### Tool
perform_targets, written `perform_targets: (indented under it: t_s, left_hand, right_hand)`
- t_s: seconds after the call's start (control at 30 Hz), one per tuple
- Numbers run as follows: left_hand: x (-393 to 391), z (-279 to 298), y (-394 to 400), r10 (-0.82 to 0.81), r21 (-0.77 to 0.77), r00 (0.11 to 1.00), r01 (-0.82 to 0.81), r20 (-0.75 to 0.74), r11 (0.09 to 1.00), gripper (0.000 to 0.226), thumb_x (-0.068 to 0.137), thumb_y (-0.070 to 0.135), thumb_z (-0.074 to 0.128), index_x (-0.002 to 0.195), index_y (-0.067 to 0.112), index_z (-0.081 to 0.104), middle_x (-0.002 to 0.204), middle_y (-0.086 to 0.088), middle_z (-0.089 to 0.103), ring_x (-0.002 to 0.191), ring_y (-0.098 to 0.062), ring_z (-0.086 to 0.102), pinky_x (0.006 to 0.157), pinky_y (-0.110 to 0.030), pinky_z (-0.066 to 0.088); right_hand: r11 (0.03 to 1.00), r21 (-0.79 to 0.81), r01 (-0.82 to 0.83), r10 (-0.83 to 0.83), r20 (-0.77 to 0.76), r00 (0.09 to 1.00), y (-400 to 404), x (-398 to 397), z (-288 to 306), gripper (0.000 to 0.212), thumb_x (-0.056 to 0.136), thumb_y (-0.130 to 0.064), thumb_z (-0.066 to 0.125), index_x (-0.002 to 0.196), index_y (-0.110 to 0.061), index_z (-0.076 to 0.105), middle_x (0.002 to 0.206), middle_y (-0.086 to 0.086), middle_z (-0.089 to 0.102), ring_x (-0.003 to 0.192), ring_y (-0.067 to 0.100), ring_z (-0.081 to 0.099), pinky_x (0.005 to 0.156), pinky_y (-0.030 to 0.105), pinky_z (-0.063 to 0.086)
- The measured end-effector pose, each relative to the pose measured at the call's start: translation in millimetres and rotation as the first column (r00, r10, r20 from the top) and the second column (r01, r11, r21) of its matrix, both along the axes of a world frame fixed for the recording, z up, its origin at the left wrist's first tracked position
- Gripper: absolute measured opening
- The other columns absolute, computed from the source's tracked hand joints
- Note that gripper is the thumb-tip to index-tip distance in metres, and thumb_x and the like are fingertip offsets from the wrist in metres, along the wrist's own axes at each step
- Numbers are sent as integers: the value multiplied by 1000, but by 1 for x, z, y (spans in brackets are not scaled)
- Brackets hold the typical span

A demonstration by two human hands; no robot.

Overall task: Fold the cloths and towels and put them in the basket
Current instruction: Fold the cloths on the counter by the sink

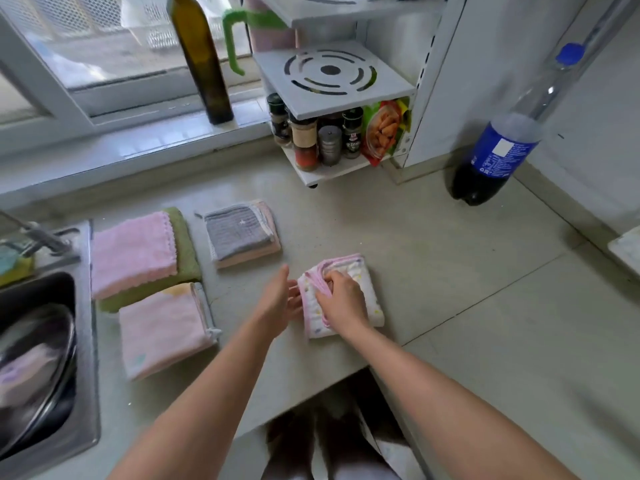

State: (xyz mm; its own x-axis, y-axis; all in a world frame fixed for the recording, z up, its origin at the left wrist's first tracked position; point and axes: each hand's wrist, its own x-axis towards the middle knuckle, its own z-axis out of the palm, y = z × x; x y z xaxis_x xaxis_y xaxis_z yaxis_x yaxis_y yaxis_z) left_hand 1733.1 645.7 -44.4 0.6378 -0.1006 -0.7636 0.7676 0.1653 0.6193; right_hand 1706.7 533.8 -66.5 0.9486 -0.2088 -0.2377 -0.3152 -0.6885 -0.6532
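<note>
Counting six folded cloths on the table [450,265], we pinch the spotted cloth [367,292] with right hand [341,299] fingers; left hand [277,299] fingers straight, touching its edge.

Counter [433,271]: pale, tiled. Dark green glass bottle [202,60] upright on window sill. White shelf rack [332,81] holding spice jars [317,138], snack packet [382,131]. Cola bottle [498,154] near wall. Steel sink [45,358] at left, pan inside.
</note>
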Motion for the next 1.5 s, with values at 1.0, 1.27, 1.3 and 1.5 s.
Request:
perform_targets:
  t_s: [1.0,1.27,1.3,1.5]
  left_hand:
    - [19,-3,-14,-357,281,841,256,406,925,12,86,12,68,95,17,61,88,1,68,77,-12,66,58,-16,51]
    - [32,46,26,-417,83,741,443,526,893,28,82,28,65,105,11,67,97,-7,72,89,-18,67,79,-31,54]
    - [34,50,28,-389,37,758,436,523,899,31,83,29,63,107,10,67,99,-9,71,90,-18,67,79,-31,55]
    - [47,63,25,-241,88,770,235,591,968,22,86,28,63,104,16,69,90,-4,71,82,-19,67,67,-30,55]
  right_hand:
    - [871,416,-263,363,-183,914,-118,56,29,20,85,-19,70,103,-14,65,93,-3,63,83,8,58,70,15,47]
    - [801,149,-579,596,-119,794,-114,58,96,35,83,-42,68,87,-7,65,96,4,57,86,20,57,80,33,46]
    - [810,165,-563,580,-77,811,-112,59,101,40,85,-42,66,84,-2,62,84,7,55,74,20,53,70,32,44]
    - [877,306,-370,346,131,929,-99,67,122,33,89,-21,66,62,-12,48,60,0,43,54,4,46,55,18,45]
